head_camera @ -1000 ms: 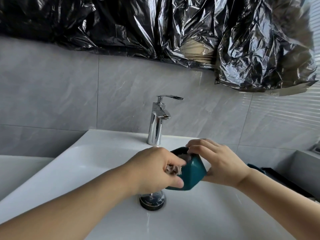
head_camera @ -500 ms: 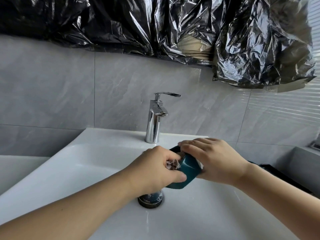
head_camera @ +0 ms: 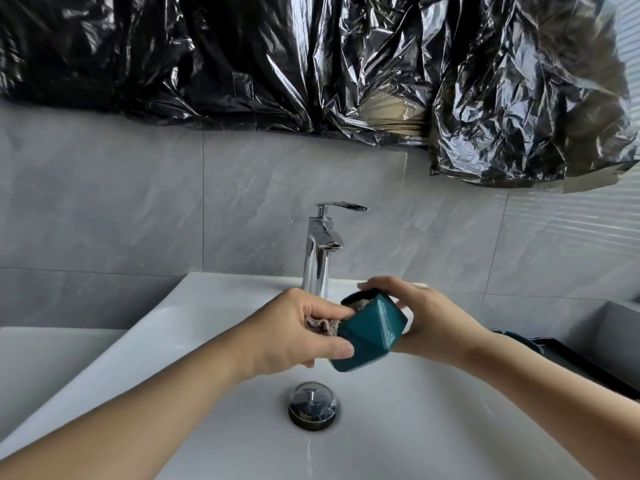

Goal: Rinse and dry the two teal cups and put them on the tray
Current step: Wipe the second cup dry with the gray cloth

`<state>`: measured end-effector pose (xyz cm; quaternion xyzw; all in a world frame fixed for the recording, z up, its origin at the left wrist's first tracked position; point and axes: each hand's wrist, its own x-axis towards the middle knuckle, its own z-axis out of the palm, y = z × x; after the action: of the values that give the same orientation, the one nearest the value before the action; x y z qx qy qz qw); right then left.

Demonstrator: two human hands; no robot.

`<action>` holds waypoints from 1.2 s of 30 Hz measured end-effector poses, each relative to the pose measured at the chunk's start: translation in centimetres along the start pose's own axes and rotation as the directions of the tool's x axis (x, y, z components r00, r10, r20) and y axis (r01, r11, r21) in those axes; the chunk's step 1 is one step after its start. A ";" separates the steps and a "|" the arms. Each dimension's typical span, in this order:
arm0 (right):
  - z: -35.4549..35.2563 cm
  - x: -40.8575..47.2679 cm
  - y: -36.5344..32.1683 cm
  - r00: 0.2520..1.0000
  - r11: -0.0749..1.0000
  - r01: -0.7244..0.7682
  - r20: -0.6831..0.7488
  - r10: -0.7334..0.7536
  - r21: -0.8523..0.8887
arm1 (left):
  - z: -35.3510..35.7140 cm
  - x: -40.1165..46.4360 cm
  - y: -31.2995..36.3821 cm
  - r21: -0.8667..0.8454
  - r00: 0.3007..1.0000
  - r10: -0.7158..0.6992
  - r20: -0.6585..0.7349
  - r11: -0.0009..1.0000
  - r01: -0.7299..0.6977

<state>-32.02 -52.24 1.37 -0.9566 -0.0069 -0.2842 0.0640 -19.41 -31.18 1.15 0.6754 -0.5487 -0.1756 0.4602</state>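
White sink (head_camera: 214,317) under grey wall tiles (head_camera: 104,209), left hand (head_camera: 294,336) pinching cloth (head_camera: 320,323) stuffed into teal cup (head_camera: 372,332), right hand (head_camera: 424,320) gripping cup above drain (head_camera: 313,405), no readable writing

Your left hand (head_camera: 294,336) pinches a cloth (head_camera: 320,323) in curled fingers (head_camera: 325,310), thumb pressed on the teal cup (head_camera: 369,336). Your right hand (head_camera: 433,320) cradles that tilted cup, both forearms reaching in over the sink (head_camera: 207,306).

tray (head_camera: 588,362): mostly behind right forearm | cloth (head_camera: 320,323): half inside cup (head_camera: 370,336) (bunched)
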 end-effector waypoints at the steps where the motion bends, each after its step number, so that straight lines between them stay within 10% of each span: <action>1: 0.1 0.4 -0.2 0.998 1.000 -0.031 0.051 0.031 -0.002 | -0.5 -0.1 0.1 0.002 1.000 -0.015 0.026 1.000 0.015; 14: 1.3 2.0 -3.1 0.955 0.845 0.277 0.034 -0.295 -0.458 | -0.9 0.6 0.5 0.170 0.989 -0.146 0.016 0.975 0.141; 25: 0.6 0.8 -1.0 0.989 0.994 -0.075 0.134 0.064 0.083 | -0.6 0.2 0.4 0.014 0.997 -0.048 0.062 0.999 0.047; 36: 0.4 1.5 -2.9 0.984 0.908 0.172 0.103 -0.143 -0.381 | 0.1 0.9 0.6 0.020 0.981 -0.193 0.011 0.981 0.193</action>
<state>-30.74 -49.40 2.21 -0.9562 -0.0297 -0.2493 -0.1504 -19.47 -32.04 1.85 0.7287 -0.4851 -0.2187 0.4311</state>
